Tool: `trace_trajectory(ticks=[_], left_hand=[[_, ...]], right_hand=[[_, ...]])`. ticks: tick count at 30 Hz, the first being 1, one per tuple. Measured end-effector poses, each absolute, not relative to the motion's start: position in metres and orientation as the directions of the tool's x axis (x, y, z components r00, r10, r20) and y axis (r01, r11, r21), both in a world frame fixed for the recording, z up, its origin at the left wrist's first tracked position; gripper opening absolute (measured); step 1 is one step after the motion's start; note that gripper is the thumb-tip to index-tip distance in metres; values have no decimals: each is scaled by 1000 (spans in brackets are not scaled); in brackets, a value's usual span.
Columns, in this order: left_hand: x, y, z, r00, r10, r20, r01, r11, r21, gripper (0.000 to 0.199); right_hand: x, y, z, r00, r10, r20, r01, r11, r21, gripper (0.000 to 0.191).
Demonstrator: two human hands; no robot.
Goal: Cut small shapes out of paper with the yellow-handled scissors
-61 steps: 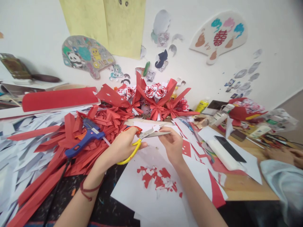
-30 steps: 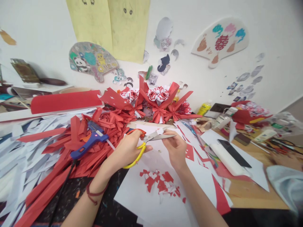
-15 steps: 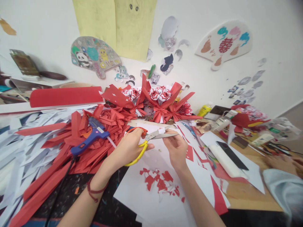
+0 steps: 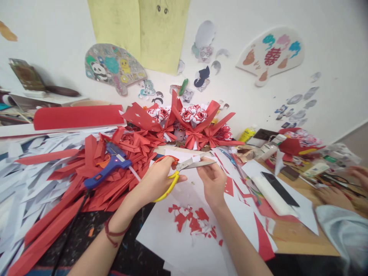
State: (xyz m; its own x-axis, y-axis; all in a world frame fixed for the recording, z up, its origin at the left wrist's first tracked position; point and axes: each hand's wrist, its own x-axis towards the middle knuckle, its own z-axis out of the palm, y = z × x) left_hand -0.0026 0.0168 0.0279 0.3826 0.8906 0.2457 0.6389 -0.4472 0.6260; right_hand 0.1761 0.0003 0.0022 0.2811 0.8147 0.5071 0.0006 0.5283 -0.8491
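My left hand (image 4: 158,177) is closed around the yellow and orange handles of a pair of scissors (image 4: 181,166). The blades point right, slightly parted, with a small white piece of paper (image 4: 196,158) between them. My right hand (image 4: 213,183) pinches that paper close to the blade tips; its fingers partly hide it. Below both hands, torn-looking red and white paper scraps (image 4: 196,221) lie on a white sheet (image 4: 161,230).
A blue glue gun (image 4: 107,168) rests on folded red paper strips (image 4: 140,149), left. White strips (image 4: 37,176) pile up farther left. Wrapped paper flowers (image 4: 194,115) stand at the back. At right are a phone (image 4: 280,188) and another person's hand (image 4: 335,196).
My hands and the scissors hold nearly the same pose. The view has shifted slightly, and at the far right another hand of the other person has come up.
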Motion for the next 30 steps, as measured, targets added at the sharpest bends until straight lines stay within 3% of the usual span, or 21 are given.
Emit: trace_trajectory(ticks=[5,15,21,30], left_hand=[[0,16,27,378,893,245,624,-441,645,41],[10,14,20,365,898,245,633,-433,642,32],[18,12,13,324,918,230,683,-395,614,33],[24,7,13,314,930,193,649,-358,671,38]], right_hand=[[176,2,-1,317,818,479,-2,506,-862,21],[166,-1,6,353,775,523,-30,568,-822,4],[163,0,5,377,780,499,-47,554,-831,6],[161,-1,5,373,804,463,-88,527,-845,6]])
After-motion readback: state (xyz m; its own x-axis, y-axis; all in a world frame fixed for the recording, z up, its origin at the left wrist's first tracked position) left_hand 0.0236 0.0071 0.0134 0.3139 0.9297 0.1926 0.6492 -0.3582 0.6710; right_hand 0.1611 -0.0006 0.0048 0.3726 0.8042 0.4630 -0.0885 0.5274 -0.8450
